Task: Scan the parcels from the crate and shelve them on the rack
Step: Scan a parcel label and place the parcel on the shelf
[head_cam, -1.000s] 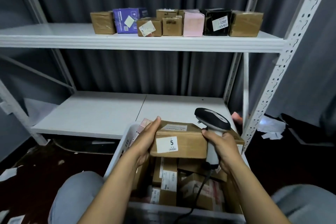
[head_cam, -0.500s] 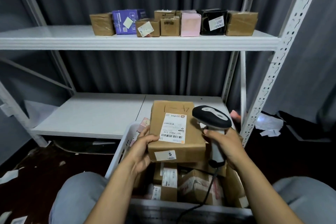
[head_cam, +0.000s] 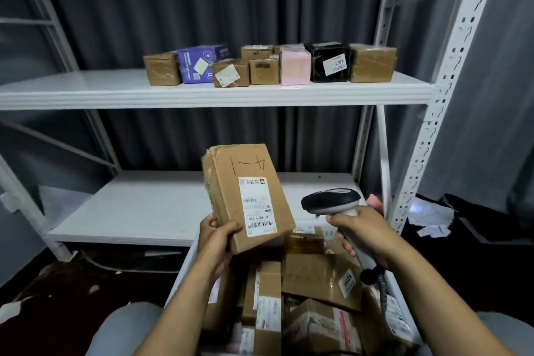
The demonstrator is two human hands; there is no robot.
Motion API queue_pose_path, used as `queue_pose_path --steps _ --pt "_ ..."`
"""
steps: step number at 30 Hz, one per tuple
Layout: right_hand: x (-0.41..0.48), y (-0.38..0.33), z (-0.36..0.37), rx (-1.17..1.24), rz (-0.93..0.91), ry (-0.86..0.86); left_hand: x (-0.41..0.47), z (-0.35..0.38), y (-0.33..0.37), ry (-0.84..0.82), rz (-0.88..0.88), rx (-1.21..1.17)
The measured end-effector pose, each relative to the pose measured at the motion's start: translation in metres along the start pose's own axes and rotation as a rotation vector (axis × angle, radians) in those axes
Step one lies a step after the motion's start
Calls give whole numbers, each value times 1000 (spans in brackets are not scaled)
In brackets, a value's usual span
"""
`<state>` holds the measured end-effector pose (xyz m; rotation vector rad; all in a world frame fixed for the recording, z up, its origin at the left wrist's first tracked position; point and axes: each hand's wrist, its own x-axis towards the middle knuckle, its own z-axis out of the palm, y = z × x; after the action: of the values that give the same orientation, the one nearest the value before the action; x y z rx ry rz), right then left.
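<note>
Left hand (head_cam: 216,240) grips parcel (head_cam: 245,196) – right hand (head_cam: 364,235) grips scanner (head_cam: 332,205) just beside

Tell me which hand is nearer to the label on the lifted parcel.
Left. The left hand grips the parcel beside its label; the right hand holds the scanner farther right.

Dim, cool light. White rack (head_cam: 86,87) brightest, shadowed beneath; floor (head_cam: 57,298) lower left near black. Uprights bow at frame edges; slightly soft.
</note>
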<state>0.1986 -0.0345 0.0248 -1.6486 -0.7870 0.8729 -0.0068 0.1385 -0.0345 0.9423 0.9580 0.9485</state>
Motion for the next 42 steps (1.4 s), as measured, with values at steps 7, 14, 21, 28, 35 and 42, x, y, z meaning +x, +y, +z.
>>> queue_pose_path --steps 7,14,21,28,35,42 --pt "4 -19 -1 -13 -40 -5 25 2 17 13 47 11" --pt "2 -34 -3 -32 -65 -3 36 0 23 -12 83 49" --pt "4 -36 3 -74 -67 11 35 4 20 -14 77 -1" --pt "0 -43 10 -85 -70 16 28 1 30 -31 79 39" --pt "-8 -65 17 -68 -153 76 5 3 63 -23 85 29" --pt "-6 -101 21 52 -222 135 -14 16 115 -81 91 -20"
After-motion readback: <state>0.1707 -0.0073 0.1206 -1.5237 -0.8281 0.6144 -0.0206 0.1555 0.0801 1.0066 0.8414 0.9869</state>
